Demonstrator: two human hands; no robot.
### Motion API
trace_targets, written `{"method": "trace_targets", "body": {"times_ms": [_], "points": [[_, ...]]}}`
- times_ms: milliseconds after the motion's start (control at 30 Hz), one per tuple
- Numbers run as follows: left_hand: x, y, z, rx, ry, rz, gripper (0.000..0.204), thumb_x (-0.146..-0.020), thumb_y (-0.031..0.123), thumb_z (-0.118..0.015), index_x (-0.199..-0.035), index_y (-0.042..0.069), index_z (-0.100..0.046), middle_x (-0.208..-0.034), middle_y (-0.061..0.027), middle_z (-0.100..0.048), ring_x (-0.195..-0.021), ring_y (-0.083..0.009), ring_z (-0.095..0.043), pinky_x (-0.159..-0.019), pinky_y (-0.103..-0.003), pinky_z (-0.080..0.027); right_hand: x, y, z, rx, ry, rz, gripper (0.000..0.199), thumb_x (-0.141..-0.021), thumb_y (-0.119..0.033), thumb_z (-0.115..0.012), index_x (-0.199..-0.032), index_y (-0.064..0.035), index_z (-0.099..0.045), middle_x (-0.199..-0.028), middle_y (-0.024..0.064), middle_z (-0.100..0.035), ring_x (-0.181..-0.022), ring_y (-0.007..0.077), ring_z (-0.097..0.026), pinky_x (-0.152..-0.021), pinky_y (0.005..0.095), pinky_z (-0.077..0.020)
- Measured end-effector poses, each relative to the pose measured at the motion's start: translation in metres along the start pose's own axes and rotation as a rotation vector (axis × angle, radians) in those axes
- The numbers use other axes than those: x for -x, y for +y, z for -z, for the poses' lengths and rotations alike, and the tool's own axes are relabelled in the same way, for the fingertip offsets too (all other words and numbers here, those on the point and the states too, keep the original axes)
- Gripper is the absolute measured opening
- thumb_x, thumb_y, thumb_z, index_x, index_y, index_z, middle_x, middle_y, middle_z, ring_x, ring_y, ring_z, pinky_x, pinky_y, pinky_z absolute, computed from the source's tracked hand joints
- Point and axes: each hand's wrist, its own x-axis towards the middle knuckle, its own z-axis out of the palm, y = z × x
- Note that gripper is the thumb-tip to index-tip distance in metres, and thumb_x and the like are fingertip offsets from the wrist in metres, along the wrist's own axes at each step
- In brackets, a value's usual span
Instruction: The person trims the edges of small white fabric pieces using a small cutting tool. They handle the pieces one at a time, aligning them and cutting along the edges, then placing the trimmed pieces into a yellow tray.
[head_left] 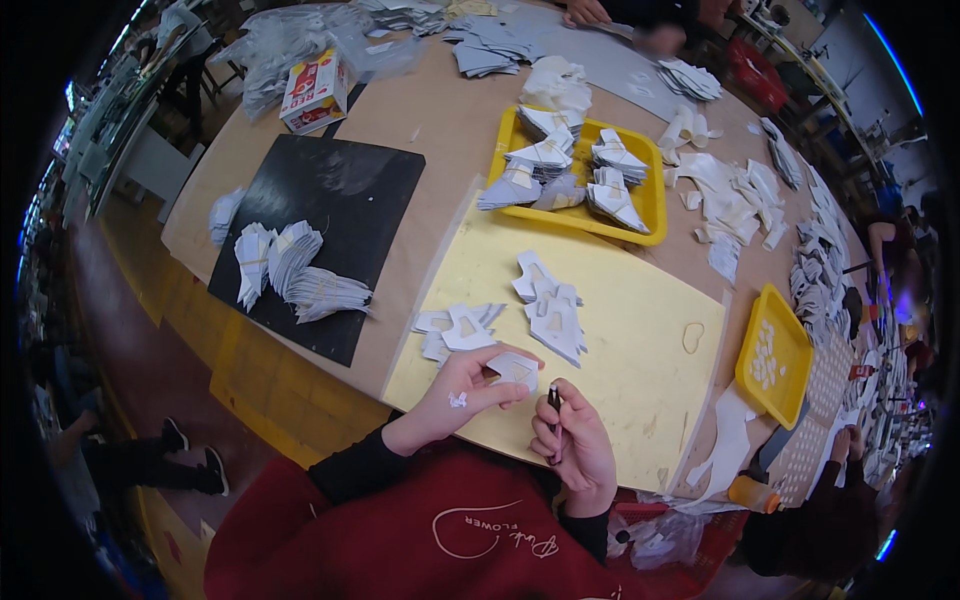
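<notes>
My left hand [440, 405] is closed on a small white cut piece [514, 369], held up over the near edge of a pale yellow board [640, 350]. Just to the right, my right hand [588, 450] grips a slim dark pen-like tool [554, 402] upright in its fist; its exact kind is unclear. The tool and the piece are apart. Beyond my left hand lies a loose pile of white cut pieces [462, 326]. Another overlapping pile [553, 310] rests farther up the board.
A yellow tray [652, 190] of banded stacks stands at the board's far edge. On the left, a black mat [350, 180] carries banded bundles [290, 265]. A smaller yellow tray [797, 395] with little white bits sits right. A rubber band [692, 338] lies on the board. Co-workers are nearby.
</notes>
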Motion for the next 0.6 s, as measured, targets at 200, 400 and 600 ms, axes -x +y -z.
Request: {"method": "trace_targets", "body": {"times_ms": [200,400,600], "points": [[-0.012,0.001,-0.01,-0.451,0.226,-0.182,0.028,-0.087,0.003,-0.065,-0.114,-0.002,-0.061,-0.119,-0.0045,-0.057,-0.085,-0.0096,-0.058,-0.071,-0.022,-0.049,0.002,0.022,-0.02,1.304,0.179,0.659,0.02,-0.091,-0.001,-0.061,-0.11,-0.0035,-0.066,-0.085,0.007,-0.059,-0.066,0.0136,-0.054,-0.054,0.0233,-0.0397],[-0.019,-0.02,0.001,-0.64,0.28,-0.377,0.017,-0.086,0.009,-0.068,-0.098,-0.002,-0.062,-0.12,-0.0093,-0.058,-0.09,-0.0175,-0.059,-0.067,-0.025,-0.049,-0.009,0.025,-0.03,1.701,0.007,0.707,0.031,-0.084,0.002,-0.066,-0.114,-0.0074,-0.068,-0.085,0.0079,-0.06,-0.069,0.0217,-0.06,-0.058,0.0326,-0.0489],[-0.008,0.002,0.037,-1.068,0.538,-0.394,0.019,-0.082,0.011,-0.07,-0.097,0.001,-0.065,-0.116,-0.0115,-0.059,-0.108,-0.0316,-0.051,-0.094,-0.042,-0.042,0.01,0.007,-0.022,1.645,0.07,0.585,0.037,-0.088,0.0,-0.063,-0.124,-0.0068,-0.063,-0.088,0.0089,-0.059,-0.067,0.0189,-0.058,-0.059,0.0294,-0.0473]]}}
